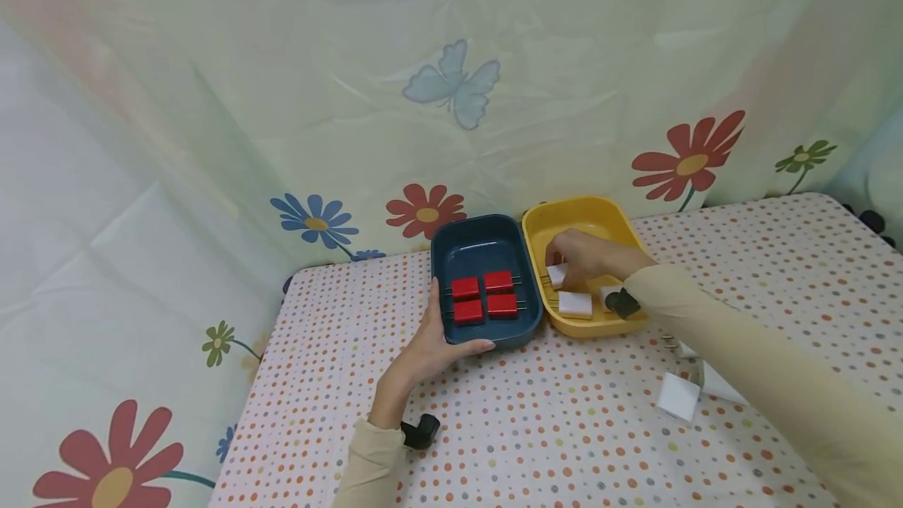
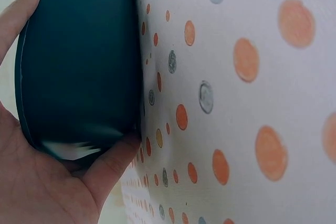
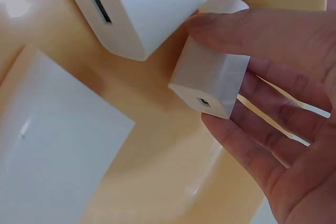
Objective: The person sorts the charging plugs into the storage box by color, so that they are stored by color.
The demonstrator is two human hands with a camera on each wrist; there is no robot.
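Four red adapters [image 1: 502, 305] lie in two rows inside the blue tray [image 1: 480, 253], while the left hand [image 1: 427, 342] keeps thumb and fingers spread apart against its near left corner. Just beside stands the yellow tray [image 1: 578, 214], and within it the right hand [image 1: 587, 254] pinches one white adapter [image 3: 206, 72] between thumb and fingers; whether this piece touches the bottom, I cannot tell well. Two other white adapters [image 1: 574, 305] lie near it in the same tray. Another white block [image 1: 679, 397] rests on the dotted cloth [image 1: 536, 429], near the right sleeve [image 1: 762, 371].
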